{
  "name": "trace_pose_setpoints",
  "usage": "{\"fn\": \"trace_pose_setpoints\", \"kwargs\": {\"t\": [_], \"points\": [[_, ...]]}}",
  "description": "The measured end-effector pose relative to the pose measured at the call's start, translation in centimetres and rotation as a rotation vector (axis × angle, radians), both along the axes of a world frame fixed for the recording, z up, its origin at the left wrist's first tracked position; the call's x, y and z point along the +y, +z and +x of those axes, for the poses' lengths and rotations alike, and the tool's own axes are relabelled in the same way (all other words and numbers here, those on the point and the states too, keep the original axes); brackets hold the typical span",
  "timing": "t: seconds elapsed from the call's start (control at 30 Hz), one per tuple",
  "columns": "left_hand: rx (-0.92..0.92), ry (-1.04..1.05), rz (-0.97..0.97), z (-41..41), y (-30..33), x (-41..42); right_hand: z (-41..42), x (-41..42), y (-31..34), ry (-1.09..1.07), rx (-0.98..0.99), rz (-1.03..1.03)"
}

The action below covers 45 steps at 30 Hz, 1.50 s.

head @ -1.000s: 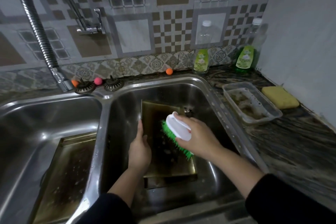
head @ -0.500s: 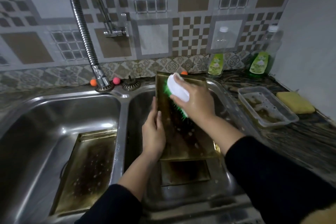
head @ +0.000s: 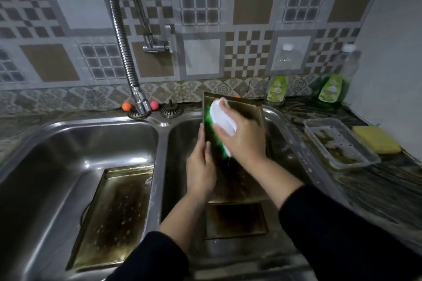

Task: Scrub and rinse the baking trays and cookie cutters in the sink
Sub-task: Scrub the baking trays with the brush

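So the person is working in the right basin of the steel double sink (head: 159,141), propping a grimy brass-coloured rectangular metal baking tray (head: 237,180) up on its near edge so it's leaning back toward 12 o'clock. The left hand (head: 201,166) is bracing the tray's 9 o'clock edge, fingers lying mostly straight along it, thumb side hidden. The right hand (head: 244,137) is wrapping around a white-backed scrub brush with green bristles (head: 222,125) and pressing it onto the upper part of the tray.

My guess is that tray's stiff but thin, light, and greasy-slick when wet, so gripping the raised rim seems smarter than the flat face. A second dirty tray (head: 235,221) is lying flat underneath at 6 o'clock, and a third dirty tray (head: 114,217) is sitting in the left basin at 9 o'clock.
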<state>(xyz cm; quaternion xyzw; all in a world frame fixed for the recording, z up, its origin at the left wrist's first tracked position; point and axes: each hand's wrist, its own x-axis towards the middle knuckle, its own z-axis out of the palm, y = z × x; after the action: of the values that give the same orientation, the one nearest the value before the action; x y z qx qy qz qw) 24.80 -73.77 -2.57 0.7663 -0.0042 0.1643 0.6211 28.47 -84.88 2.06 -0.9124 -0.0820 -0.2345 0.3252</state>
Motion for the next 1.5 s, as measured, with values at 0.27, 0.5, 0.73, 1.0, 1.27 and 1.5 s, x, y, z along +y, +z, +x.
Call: {"fn": "trace_pose_setpoints", "kwargs": {"t": [0.27, 0.5, 0.73, 1.0, 1.27, 1.5], "points": [[-0.016, 0.046, 0.029, -0.6, 0.8, 0.8, -3.4, 0.0, -2.0, 0.027, 0.001, 0.082], [-0.06, 0.043, -0.01, -0.5, 1.6, -0.3, -0.1, -2.6, 0.7, -0.064, 0.04, 0.059], [-0.077, 0.081, 0.108, -1.2, 1.6, 0.4, -3.0, -4.4, -3.2, -0.078, 0.04, 0.047], [-0.082, 0.057, 0.128, -1.7, 1.9, -1.6, 0.0, -6.8, -0.3, -0.257, 0.135, -0.092], [0.01, 0.196, 0.385, -1.7, 1.5, -0.5, -2.3, -6.4, -1.1, -0.092, 0.31, 0.191], [-0.052, 0.1, 0.689, -2.7, 2.4, -3.8, 0.3, -2.7, 5.2, 0.007, 0.275, 0.281]]}}
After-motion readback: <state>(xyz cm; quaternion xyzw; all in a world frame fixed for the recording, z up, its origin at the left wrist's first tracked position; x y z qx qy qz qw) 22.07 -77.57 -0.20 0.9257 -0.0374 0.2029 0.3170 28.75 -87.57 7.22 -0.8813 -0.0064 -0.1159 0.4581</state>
